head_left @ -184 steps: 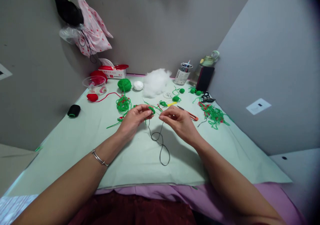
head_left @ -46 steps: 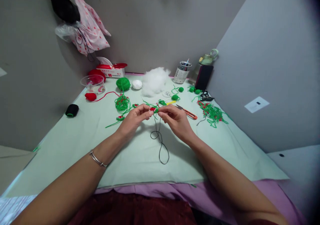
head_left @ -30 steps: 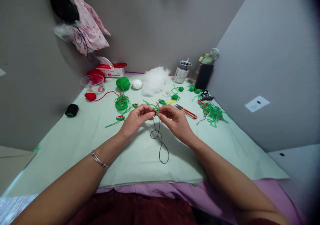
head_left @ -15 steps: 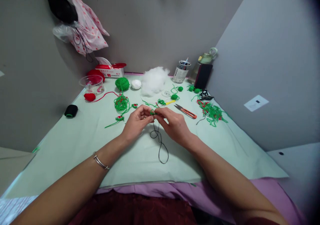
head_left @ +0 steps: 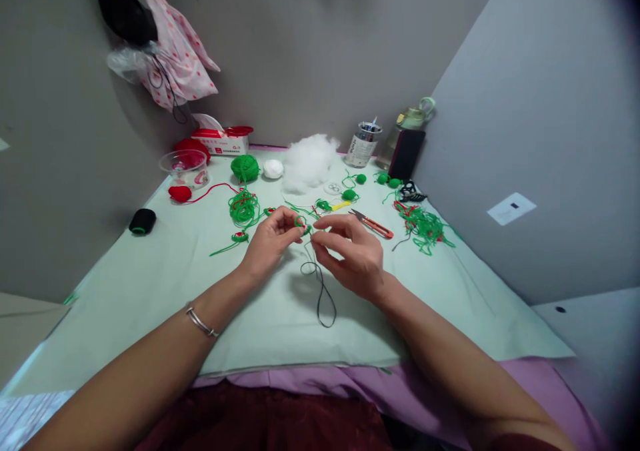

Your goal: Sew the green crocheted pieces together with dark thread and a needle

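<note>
My left hand pinches a small green crocheted piece with a touch of red, partly covered by my fingertips. Just right of it is my right hand, its index finger lifted and its thumb and another fingertip close together. Whatever lies between those fingertips is too small to make out. A dark thread hangs from beneath the fingertips and lies in loops on the table. Behind my hands are a yellow-handled tool, probably a crochet hook, and orange thread snips.
Green yarn lies in a ball, a loose coil and a tangle. White stuffing sits at the back. Around the edges stand a clear tub, a black spool, a pen jar and a phone.
My right fingertips have drawn slightly away from the green piece and opened somewhat, with the index finger lifted. My left hand keeps its pinch, and more of the piece shows.
</note>
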`<state>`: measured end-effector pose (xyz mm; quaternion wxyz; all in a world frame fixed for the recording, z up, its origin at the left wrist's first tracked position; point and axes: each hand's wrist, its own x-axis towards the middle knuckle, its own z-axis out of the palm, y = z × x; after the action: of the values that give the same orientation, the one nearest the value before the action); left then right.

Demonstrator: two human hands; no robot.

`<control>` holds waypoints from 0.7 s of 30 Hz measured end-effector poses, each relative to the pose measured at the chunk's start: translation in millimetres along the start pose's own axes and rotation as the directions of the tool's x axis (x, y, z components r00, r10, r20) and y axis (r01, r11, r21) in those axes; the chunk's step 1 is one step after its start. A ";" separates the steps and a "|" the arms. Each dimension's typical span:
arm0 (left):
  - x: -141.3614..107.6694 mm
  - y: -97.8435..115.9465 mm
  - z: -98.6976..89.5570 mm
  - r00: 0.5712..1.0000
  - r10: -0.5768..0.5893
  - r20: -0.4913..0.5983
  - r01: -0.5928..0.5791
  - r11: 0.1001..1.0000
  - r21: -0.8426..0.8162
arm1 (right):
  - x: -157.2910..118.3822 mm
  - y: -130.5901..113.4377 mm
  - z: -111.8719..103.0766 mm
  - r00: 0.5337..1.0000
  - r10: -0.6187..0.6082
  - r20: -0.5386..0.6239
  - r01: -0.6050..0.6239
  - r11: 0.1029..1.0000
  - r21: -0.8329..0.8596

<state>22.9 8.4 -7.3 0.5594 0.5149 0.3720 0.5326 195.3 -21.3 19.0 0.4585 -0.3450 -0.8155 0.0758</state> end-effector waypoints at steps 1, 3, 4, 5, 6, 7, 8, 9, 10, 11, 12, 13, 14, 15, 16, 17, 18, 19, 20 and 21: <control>2.2 -1.4 -2.7 0.999 -0.005 -0.042 0.005 1.000 -0.006 | -0.1 -5.5 -1.3 0.999 0.034 0.009 -0.035 0.996 0.080; 7.8 -3.7 -9.6 0.993 -0.020 -0.116 0.016 0.999 -0.037 | 2.3 -12.4 -7.1 0.981 0.169 0.099 -0.192 0.926 0.324; 11.1 -4.2 -13.7 0.989 -0.022 -0.144 0.014 0.998 -0.054 | 4.9 -12.1 -12.1 0.954 0.240 0.178 -0.295 0.844 0.447; 14.6 -4.1 -18.3 0.985 -0.016 -0.170 0.004 0.998 -0.067 | 8.4 -8.5 -18.8 0.921 0.297 0.251 -0.388 0.743 0.545; 18.3 -3.5 -23.6 0.981 -0.003 -0.196 -0.012 0.997 -0.073 | 12.7 -1.3 -27.2 0.891 0.350 0.291 -0.454 0.646 0.613; 22.4 -2.3 -29.7 0.974 0.017 -0.228 -0.034 0.997 -0.070 | 17.2 9.1 -37.5 0.870 0.402 0.287 -0.484 0.574 0.661; 26.6 -0.8 -36.8 0.962 0.046 -0.269 -0.064 0.996 -0.059 | 21.5 22.3 -49.4 0.859 0.464 0.217 -0.469 0.543 0.696; 30.9 1.1 -45.0 0.944 0.076 -0.321 -0.094 0.995 -0.041 | 25.0 37.6 -62.6 0.840 0.535 0.096 -0.430 0.547 0.718; 35.2 3.2 -54.6 0.914 0.115 -0.388 -0.132 0.991 -0.016 | 27.1 54.0 -76.6 0.804 0.590 -0.074 -0.357 0.578 0.734; 39.3 5.6 -65.2 0.871 0.163 -0.463 -0.175 0.984 0.018 | 27.4 70.6 -91.2 0.737 0.622 -0.264 -0.271 0.630 0.727; 42.9 8.1 -76.6 0.816 0.213 -0.537 -0.215 0.975 0.061 | 25.6 86.6 -105.9 0.634 0.623 -0.457 -0.182 0.696 0.695; 46.0 10.7 -88.3 0.759 0.264 -0.595 -0.245 0.963 0.115 | 21.8 101.2 -120.2 0.563 0.600 -0.568 -0.120 0.740 0.662; 48.4 13.2 -99.6 0.707 0.314 -0.633 -0.262 0.949 0.178 | 16.1 114.0 -134.0 0.494 0.570 -0.656 -0.070 0.779 0.623; 50.2 15.5 -109.8 0.657 0.365 -0.659 -0.271 0.931 0.245 | 9.2 124.8 -146.8 0.426 0.523 -0.738 -0.023 0.822 0.569; 51.3 17.5 -118.2 0.603 0.407 -0.686 -0.269 0.914 0.305 | 1.7 133.6 -158.4 0.370 0.459 -0.807 0.007 0.868 0.497; 51.9 19.0 -124.0 0.590 0.425 -0.686 -0.254 0.905 0.342 | -5.5 140.4 -168.5 0.354 0.388 -0.851 0.011 0.908 0.418; 52.0 20.0 -126.9 0.584 0.430 -0.688 -0.243 0.902 0.357 | -11.6 145.4 -176.7 0.350 0.320 -0.880 0.019 0.937 0.348; 51.6 20.5 -126.6 0.590 0.421 -0.689 -0.236 0.906 0.351 | -15.8 148.4 -182.5 0.353 0.245 -0.903 0.031 0.961 0.274; 50.8 20.5 -123.4 0.614 0.393 -0.684 -0.231 0.919 0.320 | -17.7 149.4 -185.5 0.365 0.177 -0.914 0.047 0.977 0.208; 49.6 20.1 -117.4 0.649 0.351 -0.675 -0.228 0.936 0.267 | -17.2 148.2 -185.4 0.387 0.129 -0.913 0.062 0.984 0.165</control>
<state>-87.0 76.0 -3.8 0.2361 0.3635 0.5129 0.7410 422.5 43.3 47.1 0.8591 -0.3044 -0.4085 -0.0484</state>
